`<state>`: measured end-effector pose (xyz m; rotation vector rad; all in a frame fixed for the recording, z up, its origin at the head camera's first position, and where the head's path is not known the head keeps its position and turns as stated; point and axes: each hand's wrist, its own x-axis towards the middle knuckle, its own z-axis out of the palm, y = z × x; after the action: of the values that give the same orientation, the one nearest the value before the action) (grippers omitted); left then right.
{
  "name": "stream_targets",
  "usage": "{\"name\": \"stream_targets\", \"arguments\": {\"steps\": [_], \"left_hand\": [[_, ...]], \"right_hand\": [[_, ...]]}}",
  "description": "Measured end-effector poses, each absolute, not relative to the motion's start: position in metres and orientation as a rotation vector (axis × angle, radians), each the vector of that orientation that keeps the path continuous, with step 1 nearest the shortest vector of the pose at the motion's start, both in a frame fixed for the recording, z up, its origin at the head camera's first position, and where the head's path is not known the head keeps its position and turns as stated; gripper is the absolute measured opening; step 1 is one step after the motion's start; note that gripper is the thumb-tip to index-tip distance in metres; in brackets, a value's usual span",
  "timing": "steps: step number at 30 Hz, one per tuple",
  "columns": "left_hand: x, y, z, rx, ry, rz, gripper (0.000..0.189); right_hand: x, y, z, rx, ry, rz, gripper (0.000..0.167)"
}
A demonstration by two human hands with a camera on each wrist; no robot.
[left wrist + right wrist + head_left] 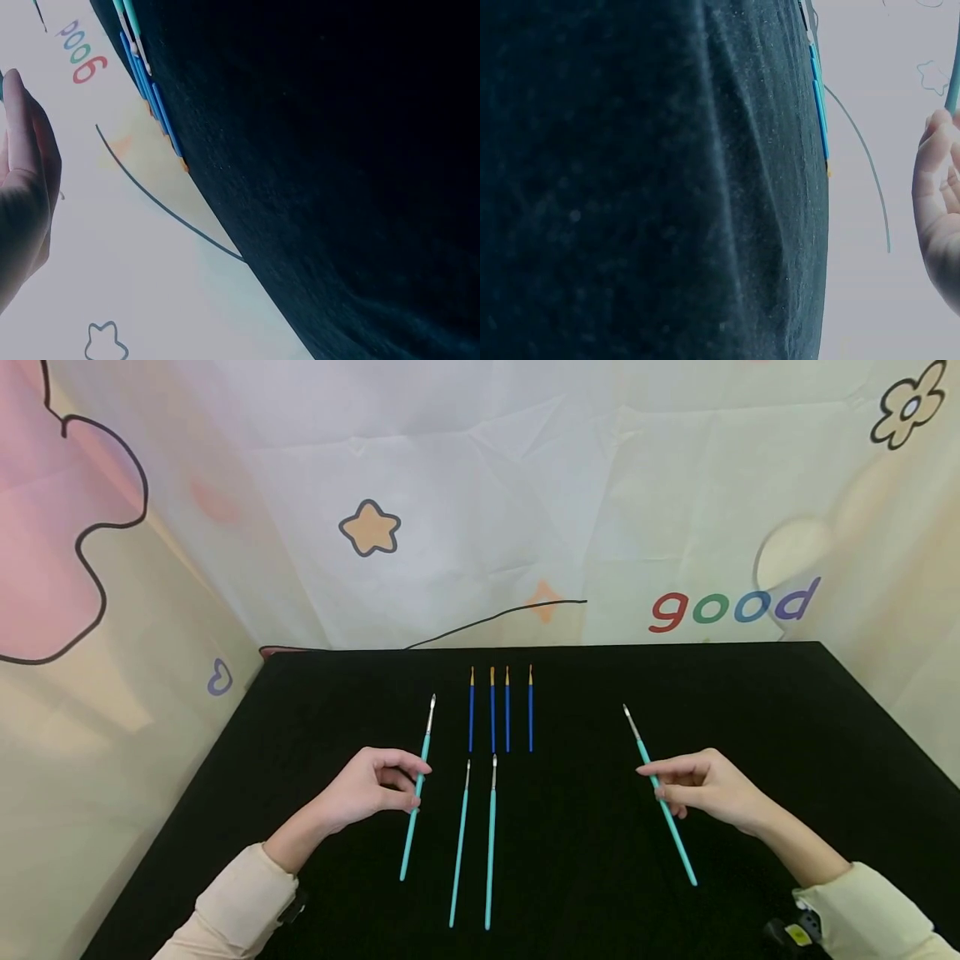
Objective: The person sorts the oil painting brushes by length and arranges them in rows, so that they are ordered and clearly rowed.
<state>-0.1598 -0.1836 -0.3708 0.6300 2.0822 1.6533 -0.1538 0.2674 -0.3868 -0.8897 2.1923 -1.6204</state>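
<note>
My left hand point(375, 787) pinches a turquoise paintbrush point(409, 845) by its handle, bristle end pointing away and leaning slightly right. On the right, my right hand point(708, 789) holds a second turquoise paintbrush point(678, 843) between thumb and fingers, its tip slanting up to the left. Between the hands, nearer the left one, two more turquoise paintbrushes lie side by side, a left one point(460, 852) and a right one point(491, 852). In the right wrist view the fingers point(936, 154) grip the handle; the left wrist view shows the hand point(30, 165) only from its side.
Several blue paintbrushes point(492, 714) with orange-tan bristles lie in a row farther back on the black-covered table point(585, 877). Behind the table's far edge hangs a pale printed cloth point(480, 485) with a star and the word "good".
</note>
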Motion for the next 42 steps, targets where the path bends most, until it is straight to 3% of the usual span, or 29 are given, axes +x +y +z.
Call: {"name": "stream_targets", "arguments": {"steps": [16,42], "left_hand": [[-0.159,-0.170,-0.370,0.675,2.016,1.703,0.047],[-0.153,-0.135,-0.377,0.618,1.929,1.690,0.050]], "right_hand": [[-0.157,0.266,-0.391,-0.927,2.179,-1.617,0.038],[-0.155,0.261,-0.390,-0.923,2.191,-1.617,0.038]]}}
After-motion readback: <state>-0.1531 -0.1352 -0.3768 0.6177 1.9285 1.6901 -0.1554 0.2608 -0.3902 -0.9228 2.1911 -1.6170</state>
